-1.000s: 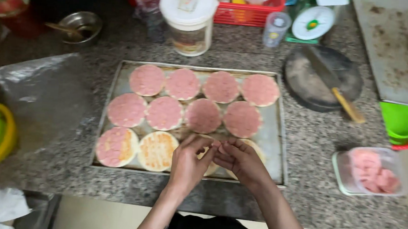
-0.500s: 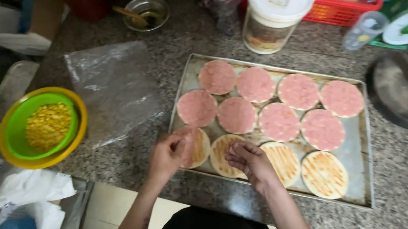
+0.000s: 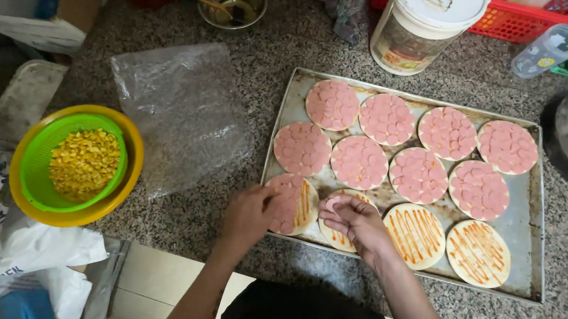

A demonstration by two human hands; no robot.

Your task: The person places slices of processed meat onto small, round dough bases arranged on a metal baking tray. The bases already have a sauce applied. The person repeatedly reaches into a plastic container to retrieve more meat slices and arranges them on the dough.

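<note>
A metal baking tray (image 3: 535, 233) holds several round dough bases in three rows. The far two rows are fully covered with pink sausage slices (image 3: 359, 162). In the near row, the leftmost base (image 3: 297, 204) is partly covered with slices over orange sauce. My left hand (image 3: 249, 214) touches its left edge. My right hand (image 3: 353, 220) hovers over the second base (image 3: 335, 236), pinching a few pink sausage slices. The two bases to the right (image 3: 415, 235) (image 3: 478, 253) carry only orange sauce stripes.
A green strainer of yellow corn kernels (image 3: 84, 163) sits in a yellow bowl at left. A clear plastic sheet (image 3: 179, 114) lies between it and the tray. A white lidded tub (image 3: 424, 25), a small metal bowl (image 3: 232, 0) and a red basket (image 3: 511, 19) stand behind.
The view has swung left, bringing the corn bowl in. The leftmost near base has gained more sausage slices, and my right hand now sits over the second base.
</note>
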